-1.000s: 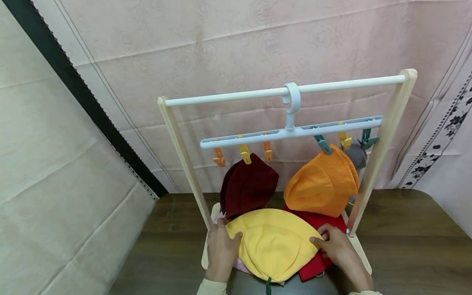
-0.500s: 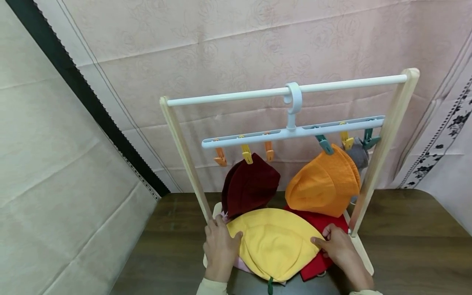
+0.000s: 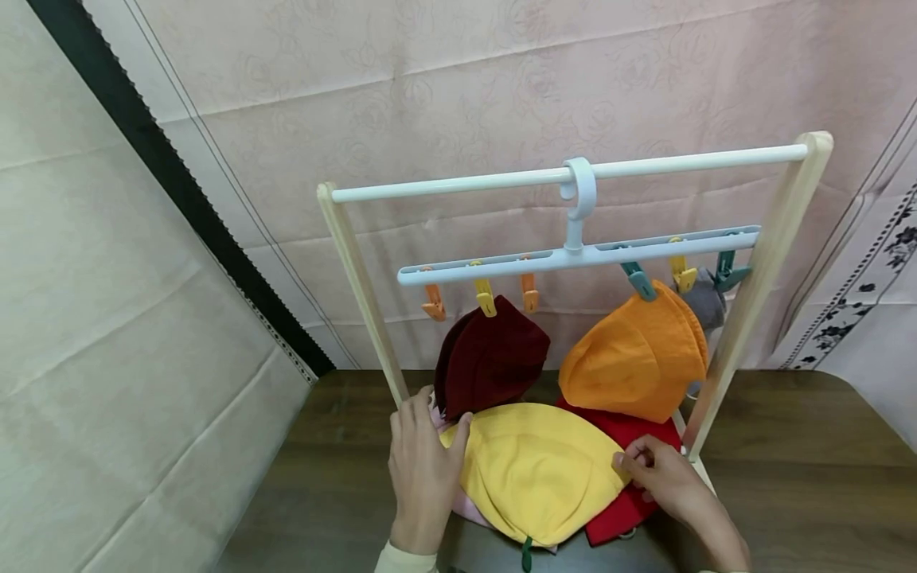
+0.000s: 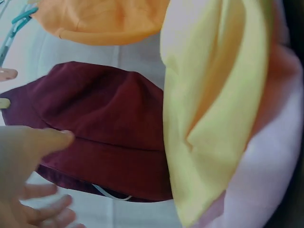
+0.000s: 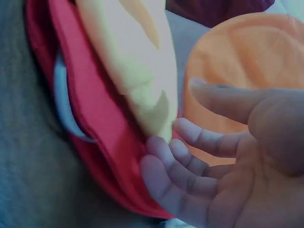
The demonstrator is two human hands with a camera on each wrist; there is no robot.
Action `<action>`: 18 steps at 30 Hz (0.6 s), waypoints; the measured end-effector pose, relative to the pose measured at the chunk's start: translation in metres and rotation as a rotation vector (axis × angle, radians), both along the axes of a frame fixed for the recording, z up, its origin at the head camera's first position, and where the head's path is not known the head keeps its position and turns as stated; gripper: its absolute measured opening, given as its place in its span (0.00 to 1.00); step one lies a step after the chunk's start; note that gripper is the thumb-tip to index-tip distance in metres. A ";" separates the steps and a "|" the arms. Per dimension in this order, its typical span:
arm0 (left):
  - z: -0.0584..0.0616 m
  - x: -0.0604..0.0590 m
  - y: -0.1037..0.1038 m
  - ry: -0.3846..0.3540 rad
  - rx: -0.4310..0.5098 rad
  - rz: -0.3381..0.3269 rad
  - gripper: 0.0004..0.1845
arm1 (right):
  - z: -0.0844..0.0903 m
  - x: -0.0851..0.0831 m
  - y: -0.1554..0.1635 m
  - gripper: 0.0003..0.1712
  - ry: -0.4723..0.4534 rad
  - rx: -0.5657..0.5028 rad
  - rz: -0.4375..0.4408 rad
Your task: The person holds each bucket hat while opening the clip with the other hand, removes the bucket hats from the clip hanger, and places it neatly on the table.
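Note:
A yellow cap (image 3: 540, 473) with a green stem-like tab lies on a red cap (image 3: 623, 517), which has a white elastic (image 5: 61, 99), and on pale pink fabric (image 3: 469, 509). My left hand (image 3: 423, 461) is at the yellow cap's left edge, fingers extended, thumb apart, beside a maroon cap (image 3: 494, 358). My right hand (image 3: 669, 481) is at the yellow cap's right corner; in the right wrist view its loosely bent fingers are near the cloth and the thumb stands off. The maroon cap hangs from a yellow clothespin (image 3: 485, 299), an orange cap (image 3: 634, 354) from a teal clothespin (image 3: 640, 282).
A light-blue hanger (image 3: 501, 265) hooks over the white rod (image 3: 444, 187) of a wooden stand (image 3: 788, 207). More clothespins hang along it, including an orange one (image 3: 433, 304). A grey item (image 3: 705, 301) hangs behind the right post. Cloth walls surround the wooden table (image 3: 809, 446).
My left hand has moved up along the yellow cap's left edge, its fingers more extended. The right hand stays at the cap's right corner. The whole view has shifted slightly.

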State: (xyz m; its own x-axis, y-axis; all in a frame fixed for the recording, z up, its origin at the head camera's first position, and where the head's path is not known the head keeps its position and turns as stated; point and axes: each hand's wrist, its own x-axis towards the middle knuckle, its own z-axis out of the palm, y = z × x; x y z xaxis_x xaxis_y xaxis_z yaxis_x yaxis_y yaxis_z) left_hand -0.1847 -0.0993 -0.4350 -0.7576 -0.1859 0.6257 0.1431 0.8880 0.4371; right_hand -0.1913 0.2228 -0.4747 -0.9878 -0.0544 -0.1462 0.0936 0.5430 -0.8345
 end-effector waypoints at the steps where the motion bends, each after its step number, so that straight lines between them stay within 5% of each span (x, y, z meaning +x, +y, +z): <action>1: 0.002 0.001 0.001 0.041 -0.001 -0.017 0.37 | 0.005 0.002 -0.001 0.13 0.047 0.034 -0.008; 6: 0.008 -0.001 0.009 0.209 0.015 -0.115 0.36 | 0.030 0.013 -0.009 0.11 0.421 0.159 -0.157; 11: 0.016 -0.003 0.015 0.302 0.006 -0.168 0.35 | 0.050 0.024 -0.018 0.14 0.671 0.089 -0.358; 18: 0.058 -0.017 0.020 0.527 -0.091 -0.263 0.34 | 0.075 0.016 -0.020 0.22 1.031 0.016 -0.446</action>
State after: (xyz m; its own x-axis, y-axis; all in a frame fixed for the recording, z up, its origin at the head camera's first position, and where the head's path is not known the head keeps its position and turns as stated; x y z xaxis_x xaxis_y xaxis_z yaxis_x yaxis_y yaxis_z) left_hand -0.2017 -0.0788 -0.3770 -0.3543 0.0378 0.9344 0.5399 0.8241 0.1713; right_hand -0.1750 0.2030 -0.4000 -0.5677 0.3291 0.7546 -0.4487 0.6448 -0.6188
